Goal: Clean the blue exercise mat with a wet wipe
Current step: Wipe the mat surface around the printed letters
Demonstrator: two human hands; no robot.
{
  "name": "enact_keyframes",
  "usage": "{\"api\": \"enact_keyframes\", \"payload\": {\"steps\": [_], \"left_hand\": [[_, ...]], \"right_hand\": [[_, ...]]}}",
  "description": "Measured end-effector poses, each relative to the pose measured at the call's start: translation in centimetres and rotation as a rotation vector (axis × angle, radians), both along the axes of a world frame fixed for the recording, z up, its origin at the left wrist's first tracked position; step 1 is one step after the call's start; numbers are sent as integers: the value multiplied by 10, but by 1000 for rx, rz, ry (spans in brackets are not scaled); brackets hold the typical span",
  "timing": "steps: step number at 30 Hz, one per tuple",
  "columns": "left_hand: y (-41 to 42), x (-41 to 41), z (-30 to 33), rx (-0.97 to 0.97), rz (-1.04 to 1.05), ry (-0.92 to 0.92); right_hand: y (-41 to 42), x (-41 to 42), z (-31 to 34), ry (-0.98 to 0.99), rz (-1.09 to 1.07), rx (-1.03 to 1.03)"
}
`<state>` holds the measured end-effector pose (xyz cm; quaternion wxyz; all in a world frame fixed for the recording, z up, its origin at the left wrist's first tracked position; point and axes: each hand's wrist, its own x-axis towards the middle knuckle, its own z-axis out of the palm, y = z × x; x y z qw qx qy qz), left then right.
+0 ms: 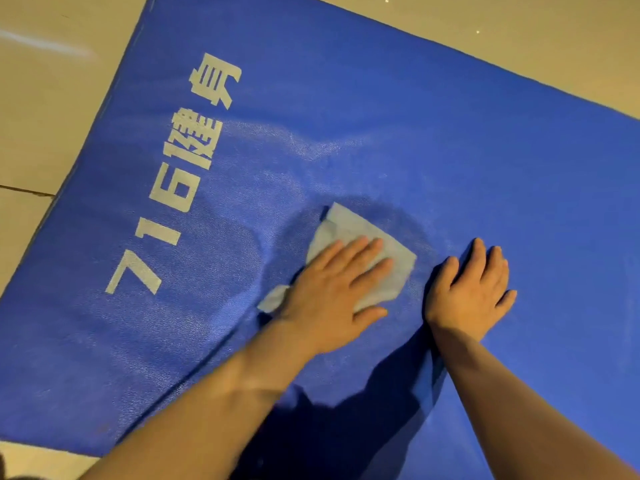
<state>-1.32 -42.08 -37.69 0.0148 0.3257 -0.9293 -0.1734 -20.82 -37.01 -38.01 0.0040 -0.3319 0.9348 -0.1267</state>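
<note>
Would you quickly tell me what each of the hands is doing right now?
Left hand: open, palm flat, pressing the wet wipe onto the blue mat.
Right hand: open, flat on the mat, holding nothing.

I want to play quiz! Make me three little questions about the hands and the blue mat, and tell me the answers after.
1. True or false: the left hand presses the wipe flat on the mat.
2. What is under the right hand? A) the wipe B) bare mat C) the floor
3. Fill in: the pale lettering lies to the ____ of the wipe in the picture.

Key: 1 true; 2 B; 3 left.
</note>
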Motion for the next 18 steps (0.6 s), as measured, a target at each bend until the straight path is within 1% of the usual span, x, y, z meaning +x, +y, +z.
{"api": "enact_keyframes", "payload": {"steps": [2, 4, 6, 7, 8, 11, 12, 15, 17, 18], "left_hand": [[-51, 22, 1, -64, 122, -46], [-105, 56, 3, -38, 320, -171], [-140, 87, 5, -94, 476, -169], [-146, 94, 6, -110, 508, -165], [-146, 92, 6, -78, 537, -191], [-136, 47, 11, 24, 681, -222], [-131, 27, 13, 46, 649, -191], [-94, -33, 14, 69, 349, -91], [-61, -65, 13, 97, 159, -110], [-49, -75, 14, 105, 97, -117]], "right_hand": [[0, 0, -1, 1, 3, 5], [0, -1, -1, 9, 9, 5], [1, -1, -2, 16, 12, -1], [1, -1, -2, 21, 11, -5], [1, -1, -2, 28, 9, -8], [1, 0, -2, 24, 5, -3], [0, 0, -2, 17, 3, 3], [0, -1, -2, 11, 4, 10], [-1, 0, -2, 18, 6, 7], [-1, 0, -2, 26, 7, 6]]}}
